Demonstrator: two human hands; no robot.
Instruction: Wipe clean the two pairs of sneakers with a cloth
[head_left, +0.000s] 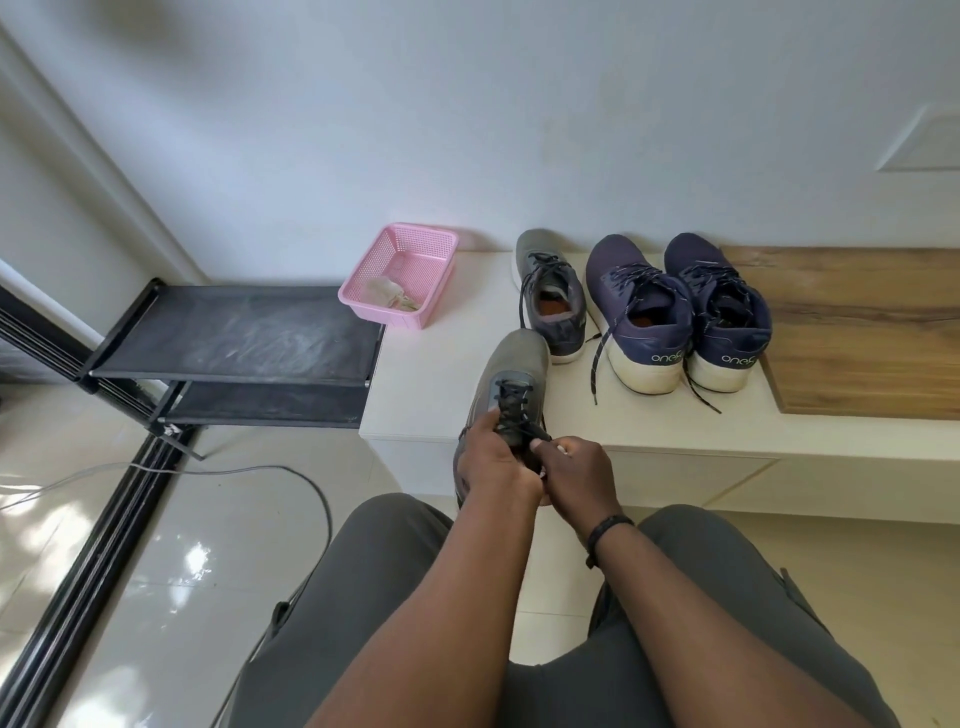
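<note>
A grey sneaker (511, 395) is held over the near edge of a white bench (457, 374), its long axis running near to far with the toe pointing away toward the wall; the left hand (493, 457) grips its side while the right hand (576, 470) pinches the black laces (517, 410). Its grey mate (553, 296) and a navy pair (675, 312) stand farther back and to the right, toes to the wall, heels near. A pink basket (400, 275) holding a cloth (387, 293) sits at the bench's far left corner, with bare bench top between it and the held shoe.
</note>
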